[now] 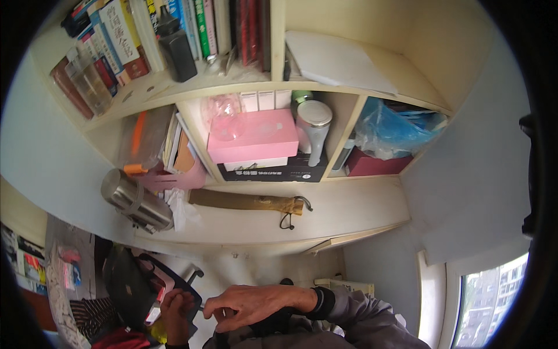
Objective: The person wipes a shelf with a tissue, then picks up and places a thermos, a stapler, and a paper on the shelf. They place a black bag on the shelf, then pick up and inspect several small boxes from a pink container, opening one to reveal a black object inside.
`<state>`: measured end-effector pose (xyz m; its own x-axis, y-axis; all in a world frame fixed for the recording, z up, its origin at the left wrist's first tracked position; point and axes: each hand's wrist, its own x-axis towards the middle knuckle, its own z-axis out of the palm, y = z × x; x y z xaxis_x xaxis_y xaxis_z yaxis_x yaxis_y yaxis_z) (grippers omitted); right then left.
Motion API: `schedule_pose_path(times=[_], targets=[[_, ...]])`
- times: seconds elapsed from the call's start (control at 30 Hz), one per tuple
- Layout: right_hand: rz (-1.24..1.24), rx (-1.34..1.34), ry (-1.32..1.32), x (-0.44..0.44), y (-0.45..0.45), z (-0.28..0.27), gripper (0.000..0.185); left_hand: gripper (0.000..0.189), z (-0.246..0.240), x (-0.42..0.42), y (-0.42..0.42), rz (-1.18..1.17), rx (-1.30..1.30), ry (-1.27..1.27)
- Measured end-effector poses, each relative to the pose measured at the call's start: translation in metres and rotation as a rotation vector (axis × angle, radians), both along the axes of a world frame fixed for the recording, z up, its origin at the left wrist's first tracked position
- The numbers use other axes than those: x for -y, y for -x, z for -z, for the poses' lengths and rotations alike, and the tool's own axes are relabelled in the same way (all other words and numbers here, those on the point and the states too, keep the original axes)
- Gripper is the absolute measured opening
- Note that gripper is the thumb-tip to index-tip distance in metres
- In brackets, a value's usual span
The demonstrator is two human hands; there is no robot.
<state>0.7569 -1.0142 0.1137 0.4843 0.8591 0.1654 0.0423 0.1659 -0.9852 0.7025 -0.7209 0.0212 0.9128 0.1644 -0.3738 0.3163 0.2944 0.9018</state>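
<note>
At the bottom of the head view, my left hand point(176, 312) is raised with its fingers curled; whether it pinches something small is hidden. To its right, my right hand point(250, 303) is bent towards it, thumb and forefinger slightly apart, with nothing visible between them. The two hands do not touch. Beyond them, a long brown fabric drawstring pouch point(244, 201) with black cords lies on the white desktop point(348, 205). A stainless-steel vacuum flask point(137, 200) lies at the desktop's left end, beside crumpled white tissue point(179, 209).
Shelves above hold books point(117, 32), a black bottle point(176, 52), a pink box point(253, 133), a grey tumbler point(314, 126) and a blue plastic bag point(392, 131). A black bag point(128, 283) and other belongings lie at lower left. A window point(490, 305) is at lower right.
</note>
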Motion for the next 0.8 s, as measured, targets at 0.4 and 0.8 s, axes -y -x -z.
schedule_pose_path(times=[0.4, 0.8], targets=[[-0.208, -0.399, 0.330, -0.045, -0.017, 0.055, 0.037, 0.035, 0.021, -0.039, 0.093, -0.370, -0.203, -0.152], [0.179, -0.602, 0.583, -0.109, -0.019, 0.111, 0.028, 0.021, 0.149, -0.195, 0.089, -0.827, -0.166, -0.124]])
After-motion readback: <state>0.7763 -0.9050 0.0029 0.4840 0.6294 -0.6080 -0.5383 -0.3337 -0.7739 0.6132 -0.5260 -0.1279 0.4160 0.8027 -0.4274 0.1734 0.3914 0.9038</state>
